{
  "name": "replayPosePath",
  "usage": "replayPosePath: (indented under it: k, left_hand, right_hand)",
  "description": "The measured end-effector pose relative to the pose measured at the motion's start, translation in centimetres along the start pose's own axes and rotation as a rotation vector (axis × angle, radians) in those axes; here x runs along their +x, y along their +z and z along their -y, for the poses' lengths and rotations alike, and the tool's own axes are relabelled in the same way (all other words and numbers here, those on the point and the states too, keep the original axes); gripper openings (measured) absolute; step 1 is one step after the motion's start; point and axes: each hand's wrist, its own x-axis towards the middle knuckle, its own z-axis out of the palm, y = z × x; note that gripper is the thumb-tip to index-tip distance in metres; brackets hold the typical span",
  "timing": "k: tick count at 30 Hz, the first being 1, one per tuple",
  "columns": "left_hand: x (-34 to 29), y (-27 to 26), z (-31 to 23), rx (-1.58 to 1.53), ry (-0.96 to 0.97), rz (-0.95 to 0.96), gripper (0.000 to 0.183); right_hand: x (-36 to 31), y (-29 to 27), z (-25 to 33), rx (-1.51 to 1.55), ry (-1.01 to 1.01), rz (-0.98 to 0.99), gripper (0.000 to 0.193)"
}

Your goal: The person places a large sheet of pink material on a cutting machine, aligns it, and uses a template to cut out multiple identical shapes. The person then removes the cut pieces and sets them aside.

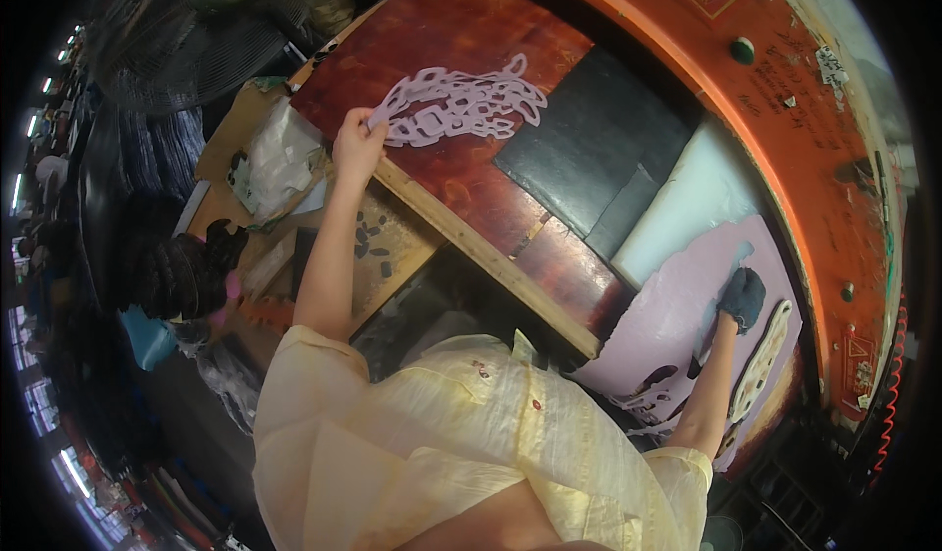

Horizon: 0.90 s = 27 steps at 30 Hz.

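Pinched in my bare left hand (360, 146) is the near left end of a lilac lattice of cut-out sheet (432, 124), full of holes. The rest of this lattice lies on the reddish-brown board. My right hand (743, 301), in a dark glove, rests on a large lilac sheet (677, 301) at the right. Its fingers blend together in the dark glove, so their grip is unclear. Beside that wrist lies a long cream-coloured piece with dark openings (761, 363). Torn, holed strips (653, 399) hang at the sheet's near edge.
An orange machine beam (785, 149) arches over the far right side. Black flat plates (599, 139) and a whitish slab (692, 198) lie on the reddish-brown board (392, 46). At the left are a fan (186, 46), a clear plastic bag (285, 149) and small dark scraps (371, 235).
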Motion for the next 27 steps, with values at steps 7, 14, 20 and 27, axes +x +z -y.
replayPosePath:
  k: [7,14,20,27]
  left_hand:
    - [2.2,-1.2,7.1,0.199,-0.024,-0.063,0.032]
    - [5.0,-3.5,10.7,0.579,0.435,-0.007,0.032]
    - [0.5,0.1,3.3,0.656,0.591,-0.242,0.038]
    - [-16.9,13.2,-6.8,0.065,0.452,0.485,0.030]
  right_hand:
    - [0.4,0.3,0.0,-0.026,0.080,0.039,0.037]
    - [0.7,0.8,0.2,-0.049,0.051,0.022,0.026]
    - [-0.1,-2.7,1.6,0.157,0.118,0.116,0.047]
    - [-1.6,-8.0,-4.9,-0.025,0.184,0.121,0.089]
